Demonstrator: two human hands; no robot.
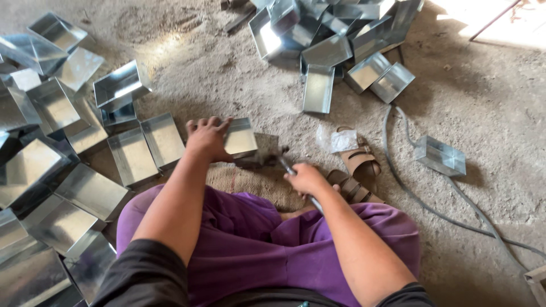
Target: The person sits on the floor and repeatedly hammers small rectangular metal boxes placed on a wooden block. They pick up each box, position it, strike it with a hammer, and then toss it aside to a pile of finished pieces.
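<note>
1. The left hand point(207, 138) lies spread over a metal tray point(240, 137) on the floor point(489, 108), pressing it against a small metal block point(266, 149).
2. The right hand point(307, 178) is closed around a hammer handle point(300, 183); the head is hard to make out.
3. Finished trays point(132, 154) crowd the left; another pile point(330, 40) lies ahead.
4. Sandals point(357, 170) and a cable point(432, 207) lie to the right.

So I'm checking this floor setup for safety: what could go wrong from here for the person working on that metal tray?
The left hand presses on the tray close to where the tool in the right hand works, so a slip might hit or cut the fingers. Loose sheet-metal trays lie close by the knees; their edges could cut. The cable trailing across the floor may snag a foot.
</note>
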